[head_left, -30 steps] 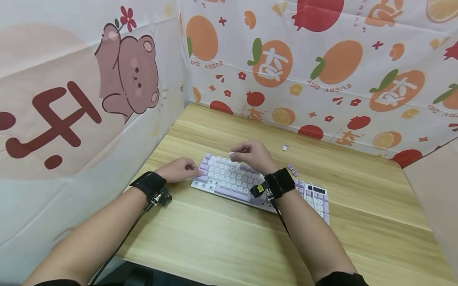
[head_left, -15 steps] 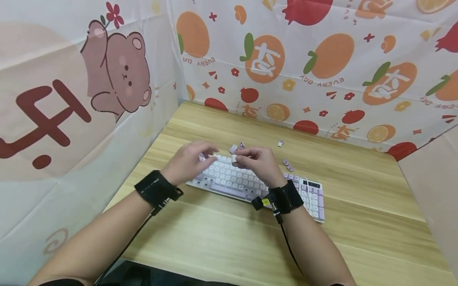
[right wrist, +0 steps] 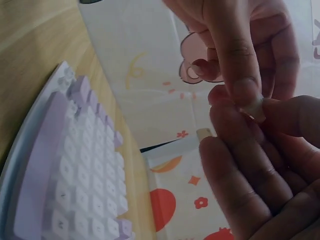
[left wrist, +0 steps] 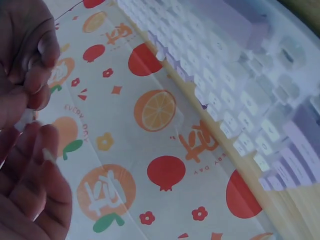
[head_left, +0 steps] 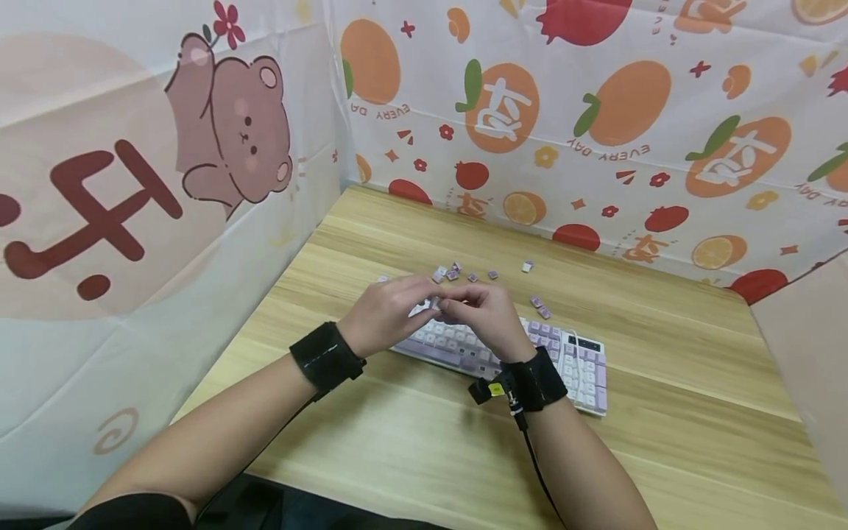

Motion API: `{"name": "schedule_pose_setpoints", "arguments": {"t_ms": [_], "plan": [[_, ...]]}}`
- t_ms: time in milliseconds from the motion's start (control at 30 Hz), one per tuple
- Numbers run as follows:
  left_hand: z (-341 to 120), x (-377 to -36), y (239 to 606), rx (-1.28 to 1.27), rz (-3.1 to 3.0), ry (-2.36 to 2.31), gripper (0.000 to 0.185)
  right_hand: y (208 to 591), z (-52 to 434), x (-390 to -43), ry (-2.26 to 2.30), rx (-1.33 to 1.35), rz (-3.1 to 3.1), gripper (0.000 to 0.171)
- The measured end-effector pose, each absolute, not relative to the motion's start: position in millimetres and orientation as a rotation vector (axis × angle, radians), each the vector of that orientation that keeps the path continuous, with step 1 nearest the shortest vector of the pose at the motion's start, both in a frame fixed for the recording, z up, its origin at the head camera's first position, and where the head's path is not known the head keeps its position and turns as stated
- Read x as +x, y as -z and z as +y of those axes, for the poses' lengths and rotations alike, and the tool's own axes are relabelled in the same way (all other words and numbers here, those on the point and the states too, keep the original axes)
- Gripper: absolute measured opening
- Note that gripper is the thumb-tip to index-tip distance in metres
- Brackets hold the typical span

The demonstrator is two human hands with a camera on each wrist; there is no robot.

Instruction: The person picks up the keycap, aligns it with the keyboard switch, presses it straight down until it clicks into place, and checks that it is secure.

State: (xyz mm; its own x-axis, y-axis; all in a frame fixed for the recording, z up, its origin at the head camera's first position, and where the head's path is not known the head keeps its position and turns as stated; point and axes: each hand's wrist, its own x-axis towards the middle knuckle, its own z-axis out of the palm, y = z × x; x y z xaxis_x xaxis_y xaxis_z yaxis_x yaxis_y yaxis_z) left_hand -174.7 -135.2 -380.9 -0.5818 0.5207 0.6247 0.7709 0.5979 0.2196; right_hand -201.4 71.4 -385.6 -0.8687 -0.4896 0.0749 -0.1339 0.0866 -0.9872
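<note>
A white cloth backdrop [head_left: 596, 110] printed with oranges, pomegranates and a brown cartoon bear walls in the pale wooden surface [head_left: 662, 383]; the oranges carry a white Chinese character, seen upside down, and the words "EVERY DAY" also read upside down beneath them, while a large dark red character fills the left panel beside the bear. On the surface lies the white and lilac plastic keyboard [head_left: 563, 361], its left half hidden behind the hands. Both forearms reach in from the near edge, each with a black wrist strap, and meet above the keyboard's left part. The left hand [head_left: 387, 313] and the right hand [head_left: 486, 316] are raised off the keys, fingertips together, fingers curled. Between them they pinch a small white keycap [right wrist: 255, 111], which the right wrist view shows held at the fingertips of both hands. Just beyond the keyboard a scatter of loose lilac keycaps [head_left: 453, 274] rests on the surface, with two more [head_left: 539, 307] near the keyboard's far edge and a single one [head_left: 527, 266] further back.
</note>
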Motion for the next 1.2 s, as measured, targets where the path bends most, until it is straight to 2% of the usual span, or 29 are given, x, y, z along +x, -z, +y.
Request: {"name": "schedule_pose_setpoints", "arguments": {"t_ms": [300,533,800,1200], "plan": [[-166,-181,395,-1.018,-2.597,0.627,0.027,398,78,-203,1.607,-0.662,2.202,0.035],[-186,-179,415,-0.932,-2.759,0.589,0.022,407,78,-200,1.502,-0.747,2.23,0.032],[-188,-179,435,-0.971,-2.708,0.449,0.015,415,76,-193,1.446,-0.778,2.244,0.032],[-190,-178,443,-0.864,-2.792,0.472,0.014,424,72,-188,1.406,-0.791,2.232,0.032]]}}
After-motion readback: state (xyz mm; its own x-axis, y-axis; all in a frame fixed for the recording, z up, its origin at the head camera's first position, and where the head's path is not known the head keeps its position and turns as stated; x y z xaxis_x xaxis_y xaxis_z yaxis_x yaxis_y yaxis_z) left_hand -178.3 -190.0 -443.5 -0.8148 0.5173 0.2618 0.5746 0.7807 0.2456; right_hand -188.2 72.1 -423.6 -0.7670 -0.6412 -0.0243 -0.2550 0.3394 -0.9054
